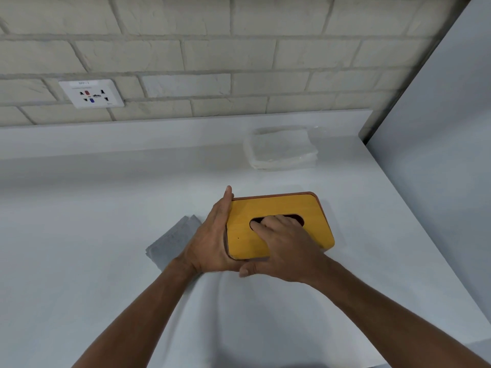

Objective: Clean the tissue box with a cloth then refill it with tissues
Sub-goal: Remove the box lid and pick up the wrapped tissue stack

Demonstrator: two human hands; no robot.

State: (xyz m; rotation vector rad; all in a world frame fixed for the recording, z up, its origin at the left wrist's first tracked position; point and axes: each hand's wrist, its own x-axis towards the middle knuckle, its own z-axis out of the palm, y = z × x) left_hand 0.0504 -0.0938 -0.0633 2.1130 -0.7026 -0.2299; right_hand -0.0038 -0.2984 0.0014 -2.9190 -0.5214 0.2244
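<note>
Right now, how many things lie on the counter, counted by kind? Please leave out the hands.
box: 1
cloth: 1
tissue pack: 1
Total: 3

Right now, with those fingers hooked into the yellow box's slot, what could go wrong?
1. The right hand has fingers in the slot of the tissue box; a sudden pull might pinch or scrape them.
2. The left hand only presses flat against one end, so the box could slide on the smooth counter.
3. The grey cloth lies unused beside it; refilling from the tissue pack first would skip the wipe.
</note>
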